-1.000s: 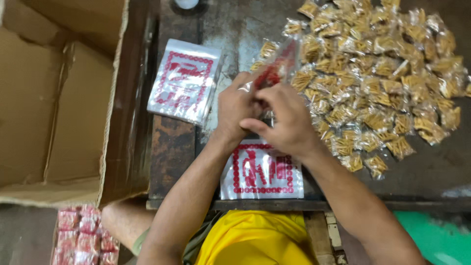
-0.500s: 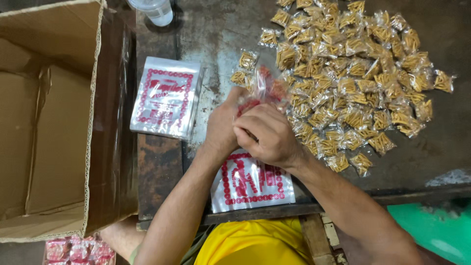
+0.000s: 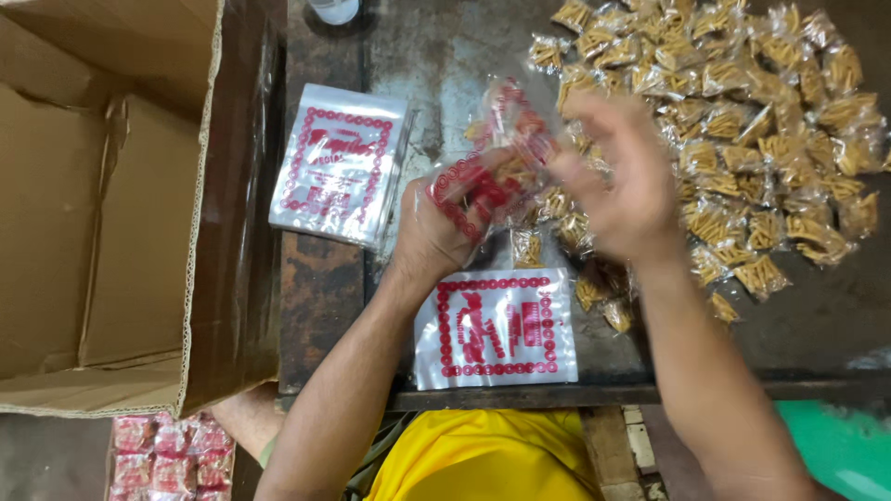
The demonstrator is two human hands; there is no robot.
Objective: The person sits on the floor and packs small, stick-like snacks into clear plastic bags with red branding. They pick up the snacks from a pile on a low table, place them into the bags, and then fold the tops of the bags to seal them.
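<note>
Plastic bag [image 3: 492,176] in left fingers [image 3: 436,227]

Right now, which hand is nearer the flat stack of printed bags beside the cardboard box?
Left. The left hand, gripping a red-printed bag, sits just right of the stack; the right hand is farther right, by the snack packets.

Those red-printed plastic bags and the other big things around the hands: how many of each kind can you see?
Red-printed plastic bags or stacks: 3, one held in the left hand, one lying flat near the table edge, one stack by the box
Cardboard box: 1
Heap of small snack packets: 1, packets too many to count
Total: 5
</note>
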